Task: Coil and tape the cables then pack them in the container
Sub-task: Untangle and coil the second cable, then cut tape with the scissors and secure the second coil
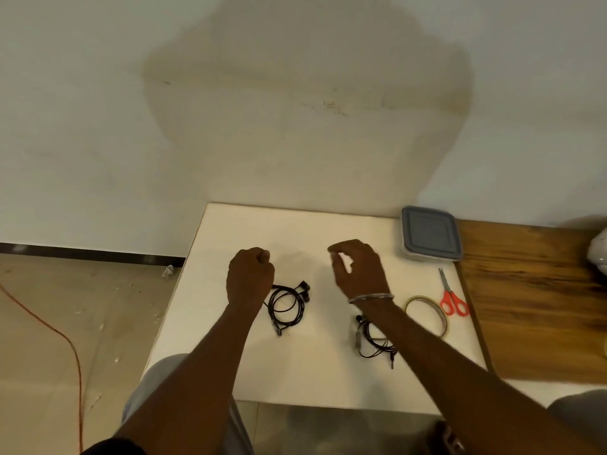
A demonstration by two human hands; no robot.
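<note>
Left hand (251, 277) fisted, nothing seen in the fingers; coiled cable (287, 305) on worktop (312, 376) just beside its wrist. Right hand (358, 267) loosely spread, blurred; second cable (374, 341) under its forearm. Lidded container (430, 233) at far right.

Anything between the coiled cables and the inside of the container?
Yes: the grey lid sits closed on the container at the far right corner of the board. The scissors and tape roll lie flat between it and the right cable; a lifted coil would likely pass over them.
</note>
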